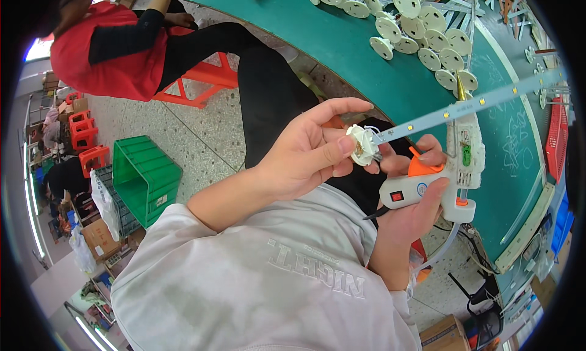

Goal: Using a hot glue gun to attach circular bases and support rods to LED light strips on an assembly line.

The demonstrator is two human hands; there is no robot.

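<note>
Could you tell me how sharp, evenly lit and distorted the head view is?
Head view: the left hand, white disc and glue gun in the right hand are sharp under even light; the green table edge bows from fisheye; corners are black.

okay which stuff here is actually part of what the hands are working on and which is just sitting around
In use: white round cap in the left hand; LED strip meeting it; glue gun in the right hand.

Lying about: pile of white caps, green crate, red basket, cardboard box.
</note>
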